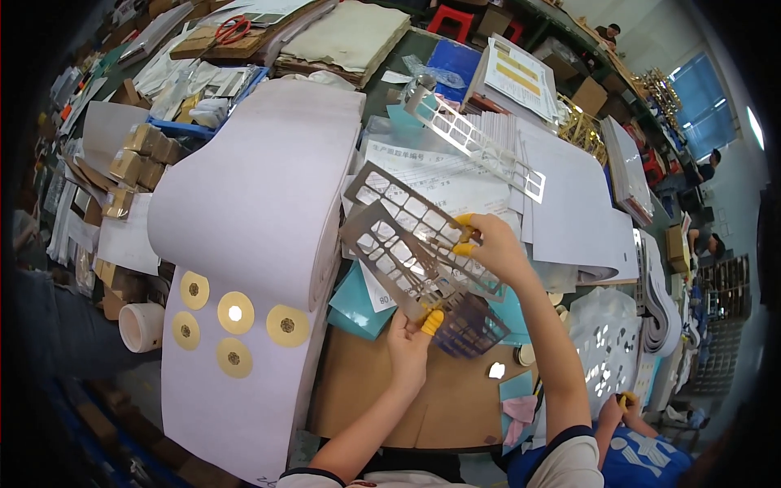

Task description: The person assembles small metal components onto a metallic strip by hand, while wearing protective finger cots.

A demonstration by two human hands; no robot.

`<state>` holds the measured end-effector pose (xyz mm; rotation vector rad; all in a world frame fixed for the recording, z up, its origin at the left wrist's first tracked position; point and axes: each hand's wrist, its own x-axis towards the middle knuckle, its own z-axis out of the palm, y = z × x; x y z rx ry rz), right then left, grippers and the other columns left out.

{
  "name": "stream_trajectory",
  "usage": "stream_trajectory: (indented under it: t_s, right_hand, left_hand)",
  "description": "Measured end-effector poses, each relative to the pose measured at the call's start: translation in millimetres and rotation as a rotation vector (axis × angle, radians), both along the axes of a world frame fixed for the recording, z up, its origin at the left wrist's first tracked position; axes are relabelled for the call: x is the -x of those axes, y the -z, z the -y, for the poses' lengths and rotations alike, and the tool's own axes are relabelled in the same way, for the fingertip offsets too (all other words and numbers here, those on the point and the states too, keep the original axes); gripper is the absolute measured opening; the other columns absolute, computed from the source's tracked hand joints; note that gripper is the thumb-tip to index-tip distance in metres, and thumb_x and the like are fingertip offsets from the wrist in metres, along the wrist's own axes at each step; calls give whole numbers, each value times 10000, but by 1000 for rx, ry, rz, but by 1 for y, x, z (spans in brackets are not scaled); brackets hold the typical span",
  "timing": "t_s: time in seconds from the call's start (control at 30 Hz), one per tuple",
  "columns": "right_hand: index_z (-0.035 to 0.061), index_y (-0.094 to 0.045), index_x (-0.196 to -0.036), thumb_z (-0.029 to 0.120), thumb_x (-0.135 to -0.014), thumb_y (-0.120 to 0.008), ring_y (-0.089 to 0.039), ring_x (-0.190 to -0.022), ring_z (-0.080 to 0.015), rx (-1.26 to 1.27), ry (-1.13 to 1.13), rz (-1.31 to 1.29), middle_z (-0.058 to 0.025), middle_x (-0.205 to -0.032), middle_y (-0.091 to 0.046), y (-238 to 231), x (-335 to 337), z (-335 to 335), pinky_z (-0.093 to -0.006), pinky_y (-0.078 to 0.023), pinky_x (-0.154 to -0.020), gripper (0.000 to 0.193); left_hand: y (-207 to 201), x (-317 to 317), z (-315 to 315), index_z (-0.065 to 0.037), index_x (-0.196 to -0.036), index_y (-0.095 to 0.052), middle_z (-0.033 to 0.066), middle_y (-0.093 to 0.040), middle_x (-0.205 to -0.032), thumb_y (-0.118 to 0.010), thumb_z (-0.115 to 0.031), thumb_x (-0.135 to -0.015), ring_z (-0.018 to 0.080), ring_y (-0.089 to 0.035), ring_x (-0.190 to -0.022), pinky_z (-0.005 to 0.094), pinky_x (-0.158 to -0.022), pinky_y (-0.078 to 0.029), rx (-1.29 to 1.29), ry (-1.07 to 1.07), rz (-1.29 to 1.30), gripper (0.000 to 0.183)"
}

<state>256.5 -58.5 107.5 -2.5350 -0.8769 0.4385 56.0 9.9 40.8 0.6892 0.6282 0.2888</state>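
Observation:
In my left hand (407,350) is a thin grey metal sheet (382,281) with rows of rounded square cutouts, gripped at its near end. My right hand (498,250) pinches a similar cutout metal sheet (411,193) by its right edge. The two sheets are tilted and partly overlap above the brown board (366,407). Yellow covers sit on some fingertips of both hands. Below the sheets, a darker grid-like part (472,329) shows; whether it belongs to either sheet I cannot tell.
Several gold discs (287,325) lie on the big white paper stack (252,171) at left. Beyond my hands, another silver cutout strip (533,183) rests over papers. A white cup (140,327) stands far left. At right, a co-worker's hands (620,411) are near a plastic sheet (606,333) with small shiny pieces.

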Motion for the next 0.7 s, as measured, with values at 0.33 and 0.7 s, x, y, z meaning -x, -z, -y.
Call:
stream_trajectory:
  t_s: [0.33, 0.7]
  right_hand:
    - [13, -634, -1071, 144, -874, -643, -578, -789, -142, -435, 110, -618, -62, -953, -627, -28, -3, 15, -261, -459, -704, 237]
    - [39, -534, -1100, 68, -728, -739, -624, -873, -241, -94, 136, -307, -110, -976, -623, -15, 21, 8, -321, -483, -815, 426]
  left_hand:
    - [12, 46, 25, 2, -1186, -506, 58, -616, -1095, -679, 12, -825, 120, -607, -931, 228, -791, -482, 130, -47, 29, 401]
    - [15, 63, 20, 22, -1081, -592, 55, -629, -1058, -727, -4, -793, 117, -598, -947, 252, -833, -474, 57, 143, -98, 319]
